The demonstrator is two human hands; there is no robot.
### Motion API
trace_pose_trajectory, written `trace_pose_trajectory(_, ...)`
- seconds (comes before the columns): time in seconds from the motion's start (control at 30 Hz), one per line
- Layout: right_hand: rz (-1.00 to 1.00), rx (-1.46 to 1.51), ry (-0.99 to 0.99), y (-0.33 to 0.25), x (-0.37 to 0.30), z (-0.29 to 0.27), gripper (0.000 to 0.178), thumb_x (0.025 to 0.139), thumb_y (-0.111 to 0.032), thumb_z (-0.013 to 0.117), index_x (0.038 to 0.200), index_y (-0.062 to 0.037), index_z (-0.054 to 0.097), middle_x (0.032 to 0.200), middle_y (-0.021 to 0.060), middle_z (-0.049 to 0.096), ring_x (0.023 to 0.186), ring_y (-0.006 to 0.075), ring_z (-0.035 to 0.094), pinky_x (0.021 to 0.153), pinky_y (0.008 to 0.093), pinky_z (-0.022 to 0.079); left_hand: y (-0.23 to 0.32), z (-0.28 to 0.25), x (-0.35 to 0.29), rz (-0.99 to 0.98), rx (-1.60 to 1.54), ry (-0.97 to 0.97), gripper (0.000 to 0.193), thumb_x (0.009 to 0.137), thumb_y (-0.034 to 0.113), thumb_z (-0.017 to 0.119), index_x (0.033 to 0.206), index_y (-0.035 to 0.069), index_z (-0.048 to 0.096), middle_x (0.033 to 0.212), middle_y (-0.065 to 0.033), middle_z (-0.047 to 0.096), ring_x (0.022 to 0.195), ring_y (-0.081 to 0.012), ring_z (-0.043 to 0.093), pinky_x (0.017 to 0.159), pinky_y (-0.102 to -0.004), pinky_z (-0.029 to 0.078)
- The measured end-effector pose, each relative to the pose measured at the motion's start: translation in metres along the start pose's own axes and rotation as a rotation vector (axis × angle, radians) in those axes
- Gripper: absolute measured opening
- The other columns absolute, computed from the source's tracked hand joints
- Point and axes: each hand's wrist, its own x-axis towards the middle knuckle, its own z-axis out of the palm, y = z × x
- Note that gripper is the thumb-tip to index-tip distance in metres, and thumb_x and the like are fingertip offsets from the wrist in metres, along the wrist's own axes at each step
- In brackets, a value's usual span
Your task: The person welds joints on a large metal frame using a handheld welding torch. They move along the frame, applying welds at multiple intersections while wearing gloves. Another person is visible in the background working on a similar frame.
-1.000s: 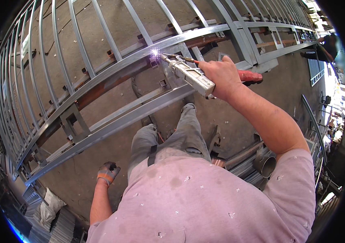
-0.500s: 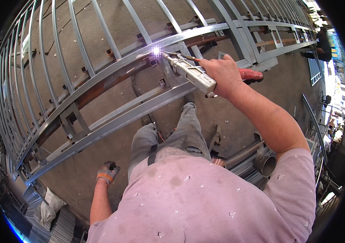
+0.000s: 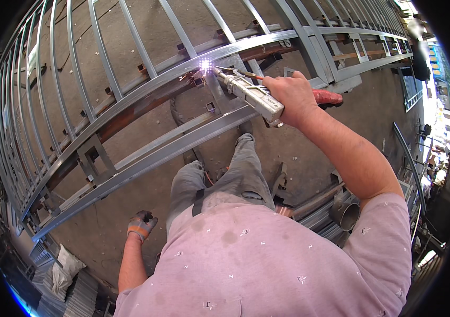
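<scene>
The right hand [image 3: 294, 99] is gripping a silver-bodied tool [image 3: 254, 96], fingers wrapping round it, while a red handle [image 3: 326, 97] is sticking out on the far side of the palm. The bare forearm is reaching well out, probably to keep the body away from the sparks. The tool's narrow tip is pointing left at a bright glow [image 3: 205, 65] by the upper rail [image 3: 262, 41], presumably so its end is meeting the metal there. Upright bars [image 3: 139, 39] are running off beyond that rail; a lower beam [image 3: 183, 147] is lying nearer the legs [image 3: 251, 169], which are standing close, likely for an easy reach. The gloved left hand [image 3: 142, 226] is hanging low, well apart from the frame, fingers curling loosely; whether it is holding anything, I cannot tell. It is perhaps being kept clear of the heat.
</scene>
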Motion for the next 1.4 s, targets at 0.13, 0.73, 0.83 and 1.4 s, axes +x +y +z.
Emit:
trace_pose_trajectory(0.13, 0.007, 0.011, -0.005, 0.001, -0.001, -0.001, 0.022, 0.088, -0.023, 0.079, 0.107, -0.0168, 0.071, 0.09, 0.0062, 0.08, 0.091, 0.0285, 0.079, 0.087, 0.0446, 0.048, 0.004, 0.0, 0.0, 0.0, 0.031, 0.009, 0.051, 0.088, 0.04, 0.086, 0.124, 0.004, 0.08, 0.12, -0.0165, 0.084, 0.11, -0.0319, 0.081, 0.1, -0.042, 0.063)
trace_pose_trajectory(0.73, 0.047, 0.198, 0.01, 0.027, -0.044, -0.011, 0.05, 0.085, -0.028, 0.084, 0.132, -0.0174, 0.074, 0.094, 0.0113, 0.081, 0.093, 0.0351, 0.078, 0.083, 0.0475, 0.051, 0.023, -0.01, -0.008, 0.03, 0.072, 0.042, 0.049, 0.086, 0.039, 0.086, 0.122, 0.006, 0.081, 0.116, -0.0159, 0.084, 0.107, -0.0318, 0.081, 0.097, -0.0426, 0.063)
trace_pose_trajectory(0.83, 0.106, 0.379, 0.07, 0.024, -0.085, -0.029, 0.041, 0.087, -0.025, 0.081, 0.126, -0.0154, 0.077, 0.091, 0.015, 0.078, 0.086, 0.0412, 0.075, 0.076, 0.0509, 0.054, 0.056, -0.024, -0.017, 0.058, 0.148, 0.038, 0.047, 0.087, 0.036, 0.086, 0.121, 0.004, 0.081, 0.115, -0.0168, 0.084, 0.106, -0.032, 0.081, 0.096, -0.0427, 0.063)
trace_pose_trajectory(1.4, 0.669, 1.016, 0.357, 0.079, -0.272, 0.036, 0.023, 0.091, -0.006, 0.079, 0.113, -0.0005, 0.072, 0.081, 0.018, 0.071, 0.074, 0.0403, 0.073, 0.071, 0.0402, 0.057, 0.366, -0.05, -0.011, 0.604, 0.408, -0.002, 0.038, 0.093, 0.036, 0.086, 0.119, 0.009, 0.078, 0.114, -0.0116, 0.081, 0.112, -0.0346, 0.075, 0.098, -0.0458, 0.06)
